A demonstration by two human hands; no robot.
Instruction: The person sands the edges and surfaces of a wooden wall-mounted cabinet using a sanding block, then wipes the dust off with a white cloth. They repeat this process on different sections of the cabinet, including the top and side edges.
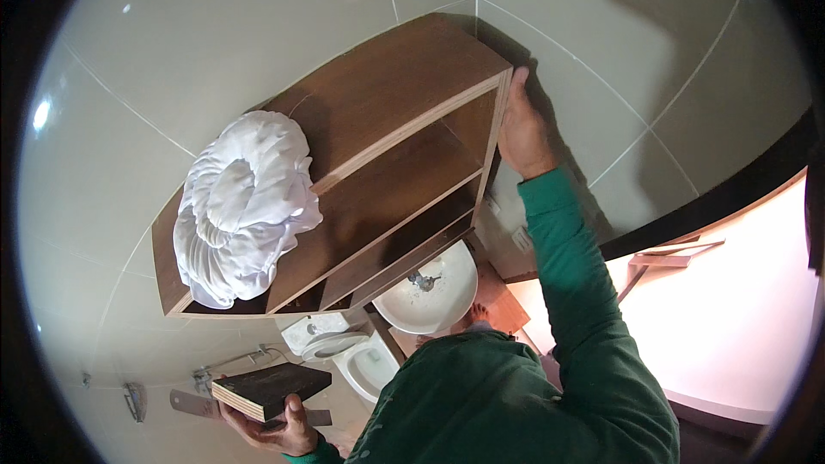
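Note:
A brown wooden wall cabinet [387, 116] with open shelves and pale plywood edges hangs against the tiled wall. My right hand [525, 129] lies flat against its right outer side, fingers pointing up. A bunched white cloth [245, 206] rests on the left part of the cabinet's top and droops over its front edge. At the lower left, my left hand [283, 428] holds a dark-faced plywood block [271, 386] together with a flat metal strip [193, 403], which looks like a steel ruler and sticks out on both sides beneath the block.
Below the cabinet are a white washbasin [432, 296] with a metal tap and a white toilet [367, 361] with its lid raised. A shower fitting [203, 377] is on the wall at the lower left. A bright doorway [722, 322] opens at the right.

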